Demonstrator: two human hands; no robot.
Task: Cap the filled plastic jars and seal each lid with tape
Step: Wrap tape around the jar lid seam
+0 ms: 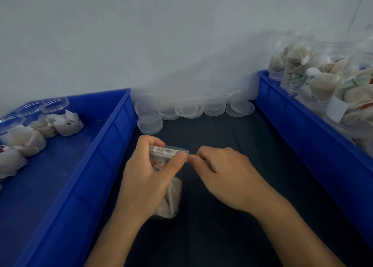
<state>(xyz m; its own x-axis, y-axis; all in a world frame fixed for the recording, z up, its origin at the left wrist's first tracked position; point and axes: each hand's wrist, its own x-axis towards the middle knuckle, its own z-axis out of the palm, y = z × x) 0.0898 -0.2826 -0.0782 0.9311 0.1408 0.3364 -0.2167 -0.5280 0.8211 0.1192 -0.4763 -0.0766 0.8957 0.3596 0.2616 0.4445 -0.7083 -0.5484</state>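
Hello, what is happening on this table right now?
A person is sealing a filled plastic jar that stands on the dark table. The left hand grips the jar near its clear lid, while the right hand pinches something small at the lid's edge, probably tape. Spare lids lie behind, between two blue trays.

The left hand point(147, 172) covers much of the clear jar point(171, 194) it grips, hiding the middle of the wall; only the lid point(171, 150) rim and the lower contents show. Whether tape runs between the right hand point(226, 176) fingertips and the lid is too fine to tell. The left blue tray point(113, 137) is cut off by the left and bottom edges, the right blue tray point(302, 129) by the right edge. Jars point(323, 75) at its far corner are blurred.
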